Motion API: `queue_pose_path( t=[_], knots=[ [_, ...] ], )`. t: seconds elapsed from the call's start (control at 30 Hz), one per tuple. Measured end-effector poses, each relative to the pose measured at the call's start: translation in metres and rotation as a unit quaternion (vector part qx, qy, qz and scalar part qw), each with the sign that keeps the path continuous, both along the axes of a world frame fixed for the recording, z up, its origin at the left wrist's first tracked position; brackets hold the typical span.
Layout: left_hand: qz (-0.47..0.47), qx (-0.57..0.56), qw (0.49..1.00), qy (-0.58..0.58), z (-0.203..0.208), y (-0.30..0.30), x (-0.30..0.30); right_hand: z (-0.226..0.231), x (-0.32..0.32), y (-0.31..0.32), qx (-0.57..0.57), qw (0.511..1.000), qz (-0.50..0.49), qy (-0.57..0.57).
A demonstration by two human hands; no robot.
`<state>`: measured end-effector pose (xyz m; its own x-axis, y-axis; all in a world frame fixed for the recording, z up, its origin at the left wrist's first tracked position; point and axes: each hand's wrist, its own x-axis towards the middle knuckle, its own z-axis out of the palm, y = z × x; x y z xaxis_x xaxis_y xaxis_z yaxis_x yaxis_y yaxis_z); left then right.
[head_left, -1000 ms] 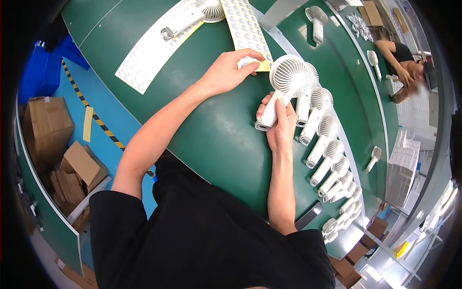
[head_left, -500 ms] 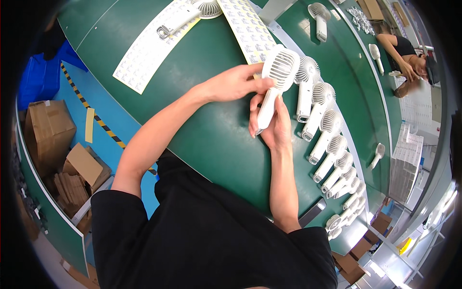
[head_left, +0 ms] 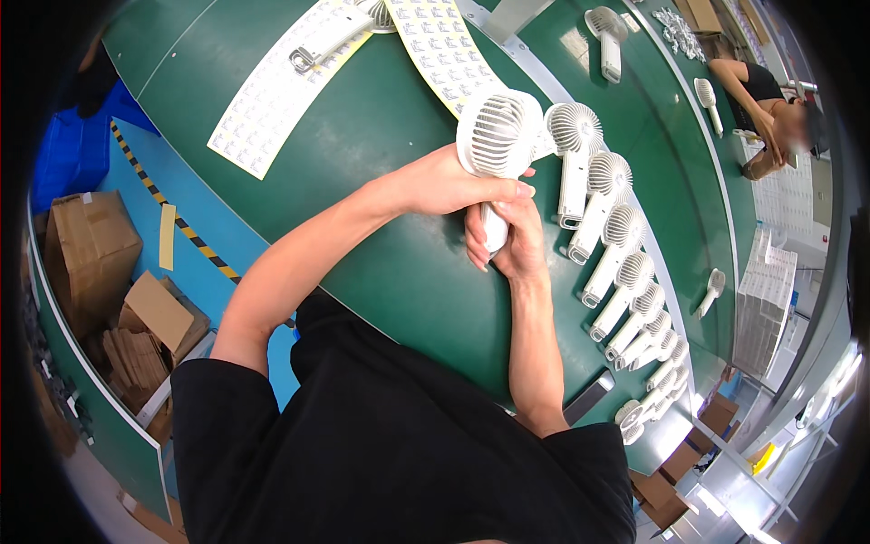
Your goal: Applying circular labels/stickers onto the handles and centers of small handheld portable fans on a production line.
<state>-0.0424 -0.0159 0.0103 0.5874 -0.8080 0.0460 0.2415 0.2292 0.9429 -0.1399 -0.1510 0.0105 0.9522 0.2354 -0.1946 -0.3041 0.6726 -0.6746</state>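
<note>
Both my hands hold a white handheld fan (head_left: 500,136) above the green table (head_left: 399,272), its round grille up and its handle pointing down toward me. My left hand (head_left: 449,186) grips it at the neck, thumb across the front and fingers partly hidden behind the grille. Round the handle, my right hand (head_left: 515,238) is closed, with its thumb near the left thumb. Just right of my hands, a slanting row of similar white fans (head_left: 573,163) lies on the table. Beyond them on the left are two sticker sheets (head_left: 258,104), and another fan (head_left: 331,41) rests across one.
A dark flat phone-like object (head_left: 589,397) lies by my right elbow. One fan (head_left: 607,45) lies beyond the metal rail, and others lie farther right, near a co-worker (head_left: 770,118). Cardboard boxes (head_left: 91,254) and a blue bin (head_left: 77,150) stand left of the table.
The held fan has turned and tilted, so its grille now shows larger and has shifted left. My left hand has moved down and right to the fan's neck, meeting my right hand.
</note>
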Motion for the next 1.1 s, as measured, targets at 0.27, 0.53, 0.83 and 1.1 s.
queue_pose_path(
  t=[0.27, 0.53, 0.83, 1.1],
  knots=[
    [0.014, -0.009, 0.998, 0.056, 0.001, -0.001, 0.014, -0.006, 0.004, 0.018, -0.14, 0.981, -0.136, -0.024],
    [0.022, 0.009, 0.993, 0.114, -0.002, -0.006, 0.009, -0.01, 0.003, 0.034, -0.291, 0.932, -0.214, -0.037],
    [0.053, -0.035, 0.995, 0.077, -0.006, -0.014, 0.004, -0.005, 0.001, 0.036, -0.354, 0.905, -0.232, -0.037],
    [0.098, -0.036, 0.975, 0.197, -0.001, -0.011, 0.009, -0.008, 0.002, 0.036, -0.323, 0.921, -0.215, -0.029]
  ],
)
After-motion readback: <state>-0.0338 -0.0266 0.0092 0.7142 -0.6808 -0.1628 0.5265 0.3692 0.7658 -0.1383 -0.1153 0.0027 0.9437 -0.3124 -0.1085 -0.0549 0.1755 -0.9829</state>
